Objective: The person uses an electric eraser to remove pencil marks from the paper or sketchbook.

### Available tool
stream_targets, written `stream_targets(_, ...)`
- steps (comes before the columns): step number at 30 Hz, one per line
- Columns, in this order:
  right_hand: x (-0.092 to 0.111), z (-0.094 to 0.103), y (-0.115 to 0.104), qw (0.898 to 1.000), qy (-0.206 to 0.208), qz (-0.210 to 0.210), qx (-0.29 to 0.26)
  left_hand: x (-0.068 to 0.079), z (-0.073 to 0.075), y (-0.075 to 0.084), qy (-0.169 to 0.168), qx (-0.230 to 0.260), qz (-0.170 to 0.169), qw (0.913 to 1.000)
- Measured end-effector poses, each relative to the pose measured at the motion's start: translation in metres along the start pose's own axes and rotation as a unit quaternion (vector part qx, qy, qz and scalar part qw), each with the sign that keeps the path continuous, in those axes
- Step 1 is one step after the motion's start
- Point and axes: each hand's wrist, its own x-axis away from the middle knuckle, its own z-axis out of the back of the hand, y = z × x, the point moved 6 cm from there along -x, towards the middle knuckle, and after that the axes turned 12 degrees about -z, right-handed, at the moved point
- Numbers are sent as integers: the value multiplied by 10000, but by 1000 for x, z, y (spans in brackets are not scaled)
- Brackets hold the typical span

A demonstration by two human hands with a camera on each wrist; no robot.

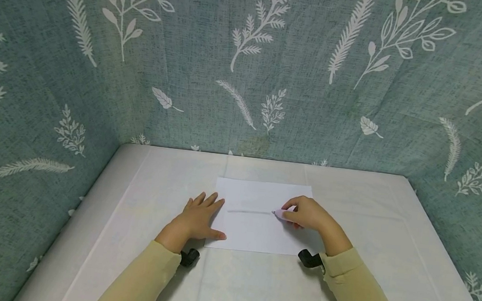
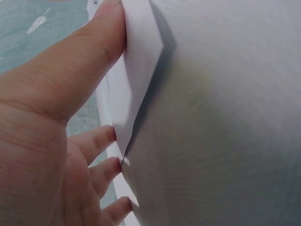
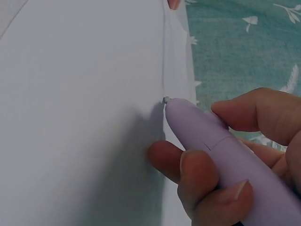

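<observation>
A white sheet of paper (image 1: 258, 236) lies on the covered table. Near its left edge my left hand (image 1: 198, 217) rests with the fingers spread and the thumb on the sheet. The left wrist view shows that thumb (image 2: 110, 28) against the paper (image 2: 141, 61), whose near corner stands slightly off the cloth. My right hand (image 1: 307, 212) grips a thick lavender pen-shaped tool (image 3: 207, 136) between thumb and fingers. Its small metal tip (image 3: 166, 100) meets the paper at the right end of a straight grey line (image 1: 247, 212) running across the sheet.
A pale cloth (image 1: 168, 172) covers the table. Green fabric walls (image 1: 199, 43) with white leaf prints rise behind it and at both sides. Black wrist devices (image 1: 310, 259) sit below each hand, beside the rolled beige sleeves (image 1: 354, 285).
</observation>
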Motion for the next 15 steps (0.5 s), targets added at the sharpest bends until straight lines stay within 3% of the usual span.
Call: stream_targets(15,-2,-5,1,10000,-54,-12,-23,1,2,2,-11,-29,61,10000)
